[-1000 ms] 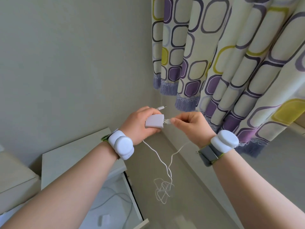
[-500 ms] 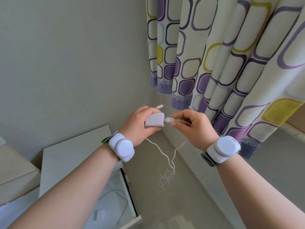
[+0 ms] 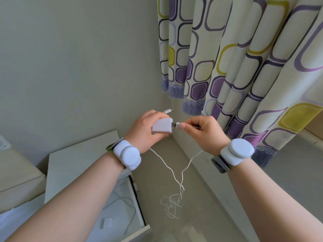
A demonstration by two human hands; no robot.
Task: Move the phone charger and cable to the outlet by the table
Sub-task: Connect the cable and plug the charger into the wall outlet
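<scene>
We hold the white block-shaped phone charger in our left hand, fingers wrapped around it, in the air near the corner of the room. Our right hand pinches the USB plug of the thin white cable between thumb and fingers. Half a second ago the plug sat against the charger's port; now its metal tip shows just beside the port. The cable's loops dangle below both hands, above the floor.
</scene>
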